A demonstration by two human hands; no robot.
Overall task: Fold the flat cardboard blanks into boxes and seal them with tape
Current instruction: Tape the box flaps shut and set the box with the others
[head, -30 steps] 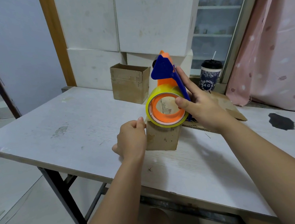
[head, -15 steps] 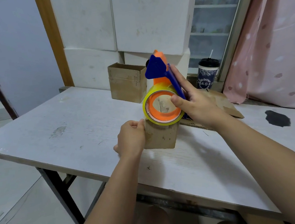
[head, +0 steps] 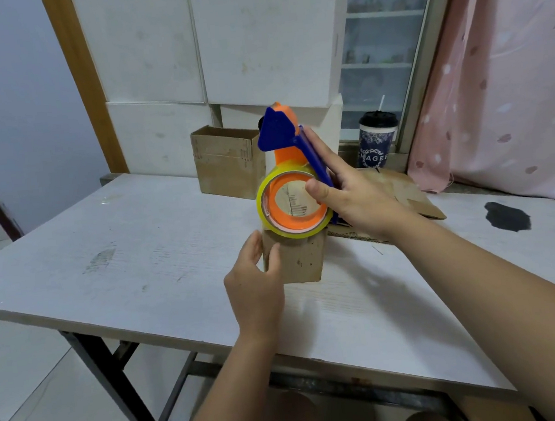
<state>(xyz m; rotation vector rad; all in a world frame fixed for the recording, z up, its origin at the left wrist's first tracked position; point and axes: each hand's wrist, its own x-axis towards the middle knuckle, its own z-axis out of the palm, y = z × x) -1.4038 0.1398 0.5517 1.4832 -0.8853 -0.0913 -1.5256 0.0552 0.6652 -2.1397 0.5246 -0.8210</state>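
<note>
- Small brown cardboard box [head: 299, 258] stands between the hands; left hand [head: 253, 279] clasps its near-left corner.
- Right hand [head: 352, 197] grips the orange-blue tape dispenser [head: 283, 142] on top of it.
- Open carton [head: 228, 161] and lidded cup [head: 375, 141] stand beyond the hands.

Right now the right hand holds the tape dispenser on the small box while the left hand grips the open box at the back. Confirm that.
Not quite. The left hand grips the small box under the tape dispenser, not the open box at the back. The right hand does hold the dispenser on it. The head view shows this.
</note>
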